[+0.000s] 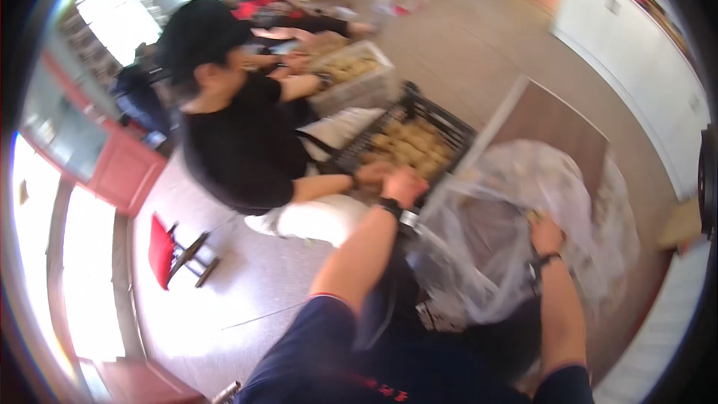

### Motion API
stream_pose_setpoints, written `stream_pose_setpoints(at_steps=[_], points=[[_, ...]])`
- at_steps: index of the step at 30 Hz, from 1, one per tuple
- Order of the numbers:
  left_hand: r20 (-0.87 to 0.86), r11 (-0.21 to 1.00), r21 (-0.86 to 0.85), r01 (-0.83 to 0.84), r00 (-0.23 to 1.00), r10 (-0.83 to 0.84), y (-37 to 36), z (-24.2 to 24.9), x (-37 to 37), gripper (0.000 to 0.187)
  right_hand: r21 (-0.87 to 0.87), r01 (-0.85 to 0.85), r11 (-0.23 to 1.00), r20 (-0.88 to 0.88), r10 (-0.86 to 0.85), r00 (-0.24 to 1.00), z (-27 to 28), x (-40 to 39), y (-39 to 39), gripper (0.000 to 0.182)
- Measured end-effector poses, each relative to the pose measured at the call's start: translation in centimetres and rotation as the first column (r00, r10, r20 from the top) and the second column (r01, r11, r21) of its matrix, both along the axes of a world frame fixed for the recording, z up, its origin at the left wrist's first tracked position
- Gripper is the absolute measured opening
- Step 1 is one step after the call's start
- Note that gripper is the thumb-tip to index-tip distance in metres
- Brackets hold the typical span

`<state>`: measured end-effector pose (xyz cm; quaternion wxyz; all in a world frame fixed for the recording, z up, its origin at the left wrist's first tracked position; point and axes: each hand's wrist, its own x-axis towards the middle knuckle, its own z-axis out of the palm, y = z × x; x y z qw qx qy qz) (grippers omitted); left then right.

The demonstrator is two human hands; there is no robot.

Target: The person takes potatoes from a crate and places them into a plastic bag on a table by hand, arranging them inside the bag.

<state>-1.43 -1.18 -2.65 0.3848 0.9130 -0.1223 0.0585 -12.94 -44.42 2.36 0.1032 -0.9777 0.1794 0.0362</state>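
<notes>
The left hand (404,185) reached forward to the near edge of the black crate (449,129), its fingers curled over something tan at the rim; whether it gripped a piece or only rested there could not be told through the blur. The crate stood on the floor, its long axis running away from the person toward the upper right, filled with tan pieces (407,146) lying in a loose layer. These lay just ahead of the left hand, which was much the nearer of the two.

The right hand (546,236) was down inside the clear bag (598,202), to the right of the crate, fingers closed around a small tan piece. The bag's mouth gaped open toward the crate, against a brown board (557,116).

A co-worker in black (239,150) crouched at the crate's left side, one hand (372,173) just beside the person's left hand. A clear bin (351,78) of similar pieces stood beyond the crate. A red stool (168,251) stood well apart at the left.
</notes>
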Motion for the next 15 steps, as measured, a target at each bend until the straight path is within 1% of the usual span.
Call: stream_pose_setpoints(at_steps=[1,2,3,4,5,6,7,8,12,14,15], points=[[-0.342,0.737,-0.648,-0.191,0.938,-0.058,-0.2,1.5,-0.7,0.016,-0.003,-0.02,1.0,-0.01,0.02,1.0,-0.8,-0.1,-0.3,0.042],[-0.464,0.092,-0.882,-0.463,0.816,-0.344,-1.3,2.0,-0.7,0.021,0.057,0.038,0.998,-0.033,-0.036,0.999,0.0,0.2,0.7,0.037],[-0.66,0.164,-0.75,-0.641,0.743,-0.116,-2.9,-0.3,1.2,0.026,0.079,0.014,0.997,0.079,-0.02,0.997,-1.7,0.3,0.3,0.035],[-0.676,0.141,-0.737,-0.661,0.725,-0.132,-2.2,1.7,0.1,0.022,0.097,0.006,0.995,0.182,-0.023,0.983,-3.4,0.3,-0.3,0.036],[-0.688,0.124,-0.725,-0.677,0.707,-0.164,-2.4,3.9,-0.8,0.017,0.105,-0.012,0.994,0.199,-0.009,0.98,-3.9,0.4,0.4,0.036],[-0.677,0.12,-0.735,-0.667,0.718,-0.162,-2.3,4.3,-0.8,0.017,0.074,-0.027,0.997,0.255,0.007,0.967,-4.1,0.4,0.4,0.038],[-0.692,0.144,-0.722,-0.677,0.707,-0.144,-2.5,4.5,-0.9,0.019,0.039,-0.034,0.999,0.303,0.021,0.953,-4.2,0.3,0.0,0.04],[-0.706,0.168,-0.707,-0.687,0.697,-0.124,-2.7,4.7,-1.0,0.02,0.043,-0.04,0.998,0.276,0.027,0.961,-4.4,0.4,-0.3,0.044],[-0.688,0.178,-0.725,-0.665,0.71,-0.151,-2.5,3.9,-0.4,0.022,0.059,-0.05,0.997,0.284,0.031,0.958,-2.9,0.6,-0.3,0.044],[-0.695,0.211,-0.717,-0.664,0.704,-0.149,-2.8,3.3,-0.3,0.043,0.062,-0.029,0.998,0.243,0.013,0.97,-2.7,0.4,-0.5,0.045],[-0.693,0.213,-0.719,-0.661,0.706,-0.149,-2.9,3.3,-0.2,0.043,0.063,-0.029,0.998,0.246,0.012,0.969,-2.1,0.2,-0.2,0.045]])
